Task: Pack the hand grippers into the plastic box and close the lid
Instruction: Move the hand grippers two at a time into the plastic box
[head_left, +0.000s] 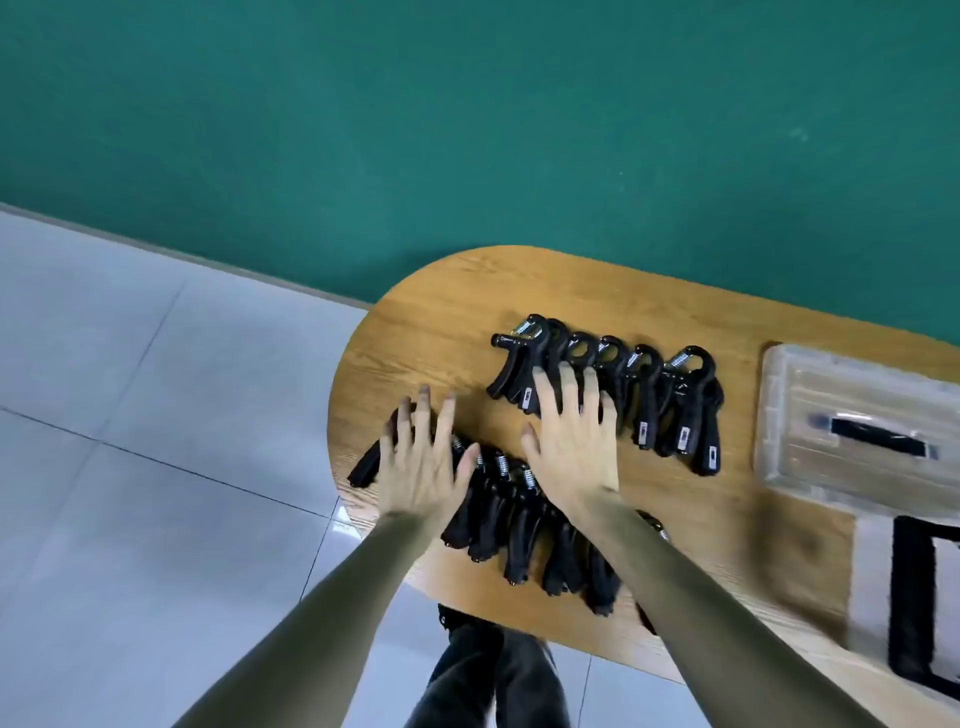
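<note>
Two hands reach out over the rounded end of the wooden worktop (426, 312), both with fingers spread wide and holding nothing. The left hand (423, 462) is above the left end of the near row of hand grippers (519, 525); its fingertips seem to rest on or just over the outermost one, though motion blur makes contact hard to judge. The right hand (574, 441) lies across the gap between the rows, its fingers (569, 387) reaching onto the handles of the far row of hand grippers (649, 395).

Both rows are black spring grippers laid side by side, overlapping like shingles, handles pointing toward the person. That tidy layout probably lets several be swept together at once, and the open, splayed hands look set to gather a bunch rather than pinch a single one.

To the right, well apart from the hands, sits the clear plastic box (779, 415) with a black handle (878, 441) on top; its lid appears to be on, so it would need opening before anything goes in. Nearer the person, at the right edge, lies a pale object with a black frame (909, 597), too blurred to identify. No gripper is packed yet, so the task looks barely begun.
</note>
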